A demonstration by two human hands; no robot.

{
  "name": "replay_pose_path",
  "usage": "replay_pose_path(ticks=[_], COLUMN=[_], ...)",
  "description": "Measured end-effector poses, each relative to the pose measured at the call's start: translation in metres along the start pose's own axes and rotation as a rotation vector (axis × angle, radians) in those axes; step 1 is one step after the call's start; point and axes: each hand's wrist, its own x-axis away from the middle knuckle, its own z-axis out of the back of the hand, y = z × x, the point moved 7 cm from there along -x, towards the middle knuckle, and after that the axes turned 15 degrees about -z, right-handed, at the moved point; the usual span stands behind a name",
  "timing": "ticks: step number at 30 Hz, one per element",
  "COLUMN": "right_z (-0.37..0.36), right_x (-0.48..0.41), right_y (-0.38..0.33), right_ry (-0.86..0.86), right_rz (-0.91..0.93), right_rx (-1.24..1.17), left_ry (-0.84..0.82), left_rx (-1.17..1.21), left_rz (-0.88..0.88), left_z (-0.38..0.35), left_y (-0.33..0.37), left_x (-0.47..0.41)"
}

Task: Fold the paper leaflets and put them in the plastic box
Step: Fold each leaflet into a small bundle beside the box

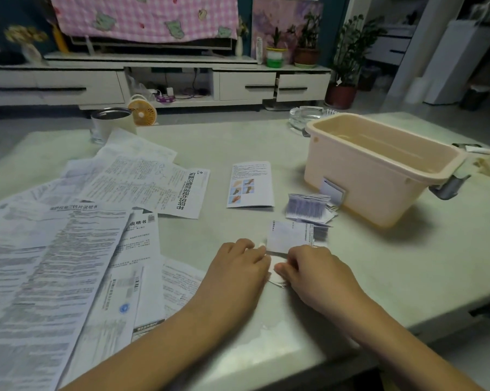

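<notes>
The left hand [242, 266] and the right hand [313, 268] rest side by side on the bench [266, 142]. The fingers of each are curled and pinch the small leaflet [290, 235], whose far flap stands up from the crease between them. The plastic box [359, 193] stands open at the right of the bench, with a pile of folded leaflets [308, 207] just beside its near wall, an illustrated leaflet [250, 184] lying flat farther left, and a spread of unfolded leaflets [68, 249] overlapping across the left of the bench.
</notes>
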Motion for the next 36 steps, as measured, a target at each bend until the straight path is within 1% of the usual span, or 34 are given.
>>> replay_pose_path(ticks=[4,8,10,14,18,21,23,25,27,29,33,36], right_z=[0.001,0.004,0.007,0.02,0.033,0.038,0.039,0.034,0.023,0.006,-0.027,-0.044], right_x=[-0.001,0.006,0.009,0.017,0.021,0.023,0.026,0.033,0.041,0.051,0.071,0.074], right_y=[0.011,0.013,0.009,-0.005,-0.02,-0.033,-0.047,-0.065,-0.085,-0.108,-0.153,-0.175], right_ry=[-0.157,-0.185,-0.192,-0.326,-0.362,-0.328,-0.287,-0.302,-0.381,-0.501,-0.715,-0.79], right_rz=[-0.043,-0.053,-0.043,0.003,0.062,0.096,0.148,0.201,0.243,0.278,0.295,0.249], right_rx=[0.043,0.107,0.129,-0.039,-0.189,-0.312,-0.382,-0.427,-0.459,-0.504,-0.612,-0.647], left_ry=[-0.123,-0.18,-0.18,-0.039,0.055,0.067,0.044,0.003,-0.019,-0.02,-0.081,-0.109], left_rx=[0.003,0.039,0.072,0.167,0.255,0.232,0.197,0.155,0.135,0.113,0.085,0.093], left_rz=[0.03,0.046,0.058,0.108,0.175,0.26,0.363,0.468,0.601,0.695,0.739,0.76], left_z=[0.0,-0.005,-0.003,0.023,0.054,0.077,0.092,0.102,0.109,0.113,0.114,0.118], left_y=[0.001,0.002,0.002,-0.008,-0.03,-0.054,-0.074,-0.095,-0.115,-0.129,-0.136,-0.135], left_x=[-0.002,0.001,0.001,0.006,0.033,0.066,0.092,0.117,0.141,0.161,0.187,0.206])
